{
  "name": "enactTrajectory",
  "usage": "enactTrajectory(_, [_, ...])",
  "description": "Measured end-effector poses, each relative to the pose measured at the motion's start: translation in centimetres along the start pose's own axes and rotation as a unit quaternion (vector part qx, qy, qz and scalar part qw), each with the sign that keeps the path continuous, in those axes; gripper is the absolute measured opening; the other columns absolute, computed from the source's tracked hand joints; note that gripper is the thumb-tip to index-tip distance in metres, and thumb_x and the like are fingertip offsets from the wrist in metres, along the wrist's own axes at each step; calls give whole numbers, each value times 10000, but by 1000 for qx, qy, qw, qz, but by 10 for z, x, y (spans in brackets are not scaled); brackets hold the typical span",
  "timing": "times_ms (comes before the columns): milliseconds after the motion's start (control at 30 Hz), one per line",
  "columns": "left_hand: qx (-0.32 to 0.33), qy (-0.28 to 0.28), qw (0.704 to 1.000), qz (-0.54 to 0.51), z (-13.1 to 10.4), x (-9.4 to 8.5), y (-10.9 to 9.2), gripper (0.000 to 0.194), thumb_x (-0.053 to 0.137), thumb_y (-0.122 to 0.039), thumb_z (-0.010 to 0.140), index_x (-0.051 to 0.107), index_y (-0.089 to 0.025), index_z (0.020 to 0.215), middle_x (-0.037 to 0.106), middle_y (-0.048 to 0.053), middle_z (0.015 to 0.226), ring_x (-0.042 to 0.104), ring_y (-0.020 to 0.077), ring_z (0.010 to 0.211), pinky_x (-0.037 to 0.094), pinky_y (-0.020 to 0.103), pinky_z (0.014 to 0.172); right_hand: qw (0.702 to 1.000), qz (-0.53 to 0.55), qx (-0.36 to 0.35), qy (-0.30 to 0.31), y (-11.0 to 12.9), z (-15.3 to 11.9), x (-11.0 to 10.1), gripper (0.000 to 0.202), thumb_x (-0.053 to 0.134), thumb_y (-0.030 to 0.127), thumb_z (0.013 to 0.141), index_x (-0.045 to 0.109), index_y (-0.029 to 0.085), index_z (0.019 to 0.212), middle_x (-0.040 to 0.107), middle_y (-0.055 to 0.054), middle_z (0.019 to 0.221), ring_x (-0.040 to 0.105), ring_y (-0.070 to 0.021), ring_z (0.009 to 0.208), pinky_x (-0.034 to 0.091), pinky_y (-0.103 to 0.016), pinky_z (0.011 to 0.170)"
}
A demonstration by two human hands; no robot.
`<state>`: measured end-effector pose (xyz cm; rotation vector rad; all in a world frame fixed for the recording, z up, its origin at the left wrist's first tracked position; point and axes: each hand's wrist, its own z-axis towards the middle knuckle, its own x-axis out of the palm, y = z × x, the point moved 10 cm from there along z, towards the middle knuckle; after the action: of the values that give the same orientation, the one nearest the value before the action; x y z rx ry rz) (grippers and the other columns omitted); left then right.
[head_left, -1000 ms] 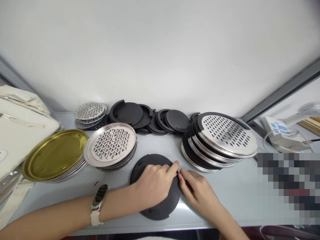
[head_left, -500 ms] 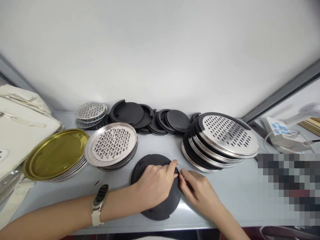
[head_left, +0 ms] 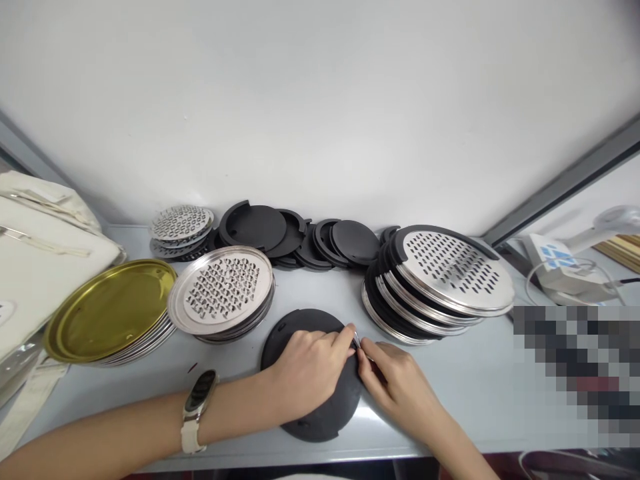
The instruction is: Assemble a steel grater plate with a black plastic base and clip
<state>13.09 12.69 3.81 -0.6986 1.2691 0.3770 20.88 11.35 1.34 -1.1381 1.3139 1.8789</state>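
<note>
A round black plastic disc [head_left: 325, 417] lies flat near the table's front edge. Across its top rests my left hand [head_left: 313, 367], fingers bent and closed, the index fingertip and thumb at one end of a small shiny metal piece [head_left: 357, 339] by the disc's right rim. My right hand [head_left: 393, 373] pinches the other end of that piece between thumb and index finger. Fingers cover most of the piece, so its exact kind cannot be made out. Small slots show in the disc's upper left and lower parts.
Behind my hands stand stacks of grater plates [head_left: 225, 287], smaller grater discs [head_left: 180, 223], black plastic rings and discs [head_left: 355, 240], and black-rimmed grater plates [head_left: 453, 267]. Gold-coloured lids [head_left: 110, 310] are piled left beside a cream bag [head_left: 45, 247]. A white device [head_left: 565, 267] stands right.
The view has shifted very slightly. Both hands keep their places at the disc's right rim, with the metal piece moved only barely, if at all.
</note>
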Motion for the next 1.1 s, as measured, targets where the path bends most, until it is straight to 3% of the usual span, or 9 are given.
enactTrajectory(600, [27,-65,997,30,-1,-8,-2,353,470,-168,902,485,-132,1253,672,17,654,632,204,550,484,312,528,1000,-8,-9,-7,4,0,-4,225,331,235,952,434,202,754,483,12,594,467,-139,524,291,-257,523])
enactTrajectory(1100, [35,-61,997,12,-1,-8,-4,317,432,-185,929,487,-121,1234,666,32,657,636,199,563,476,292,533,1000,-17,-20,-3,5,0,-2,208,323,214,954,438,197,782,498,5,608,475,-143,532,305,-269,527])
